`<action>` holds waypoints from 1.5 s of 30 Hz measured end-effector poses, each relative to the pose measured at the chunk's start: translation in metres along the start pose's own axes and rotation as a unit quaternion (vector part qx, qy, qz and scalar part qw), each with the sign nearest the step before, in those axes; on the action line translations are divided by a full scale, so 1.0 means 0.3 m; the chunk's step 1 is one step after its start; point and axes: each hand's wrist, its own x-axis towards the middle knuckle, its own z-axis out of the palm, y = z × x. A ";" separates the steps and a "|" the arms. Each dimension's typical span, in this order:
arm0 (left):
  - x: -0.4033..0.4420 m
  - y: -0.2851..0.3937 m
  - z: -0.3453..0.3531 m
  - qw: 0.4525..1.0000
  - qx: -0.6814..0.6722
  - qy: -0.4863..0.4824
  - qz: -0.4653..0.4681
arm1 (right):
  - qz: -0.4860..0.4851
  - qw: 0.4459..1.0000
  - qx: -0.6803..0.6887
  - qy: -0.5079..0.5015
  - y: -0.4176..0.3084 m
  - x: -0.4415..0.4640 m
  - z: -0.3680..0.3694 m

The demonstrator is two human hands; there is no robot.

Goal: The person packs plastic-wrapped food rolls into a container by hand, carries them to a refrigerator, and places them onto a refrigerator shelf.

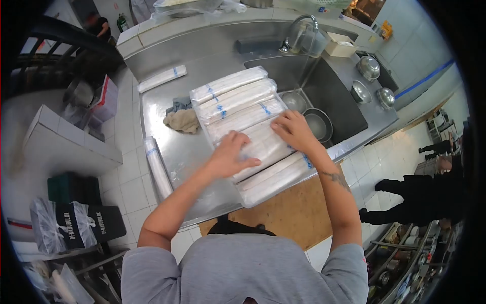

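Observation:
Several long white packs wrapped in clear plastic, with blue markings, lie side by side in a shallow light-coloured tray at the sink counter. My left hand rests over the left part of a middle pack, thumb and fingers apart. Near the right end of the same pack is my right hand, fingers spread and slightly bent on the plastic. Neither hand is visibly closed round a pack. The nearest pack lies between my forearms, and the farthest pack is beyond my hands.
Two similar packs, one at the back and one at the left edge, lie on the steel counter. A beige cloth sits left of the tray. Right is a sink holding a pan. Metal bowls stand beyond.

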 end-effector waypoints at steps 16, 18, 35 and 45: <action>0.255 -0.119 -0.110 0.925 0.321 0.196 -0.057 | -0.094 0.981 -0.122 0.121 0.092 0.300 0.131; 0.253 -0.107 -0.133 0.937 0.291 0.179 -0.074 | -0.051 0.987 -0.127 0.079 0.081 0.328 0.128; 0.174 -0.116 -0.140 0.998 0.059 -0.015 -0.028 | 0.017 0.995 0.053 -0.080 0.075 0.117 0.023; 0.394 -0.284 -0.222 0.960 0.269 0.080 -0.014 | -0.067 0.981 -0.101 0.152 0.105 0.377 0.126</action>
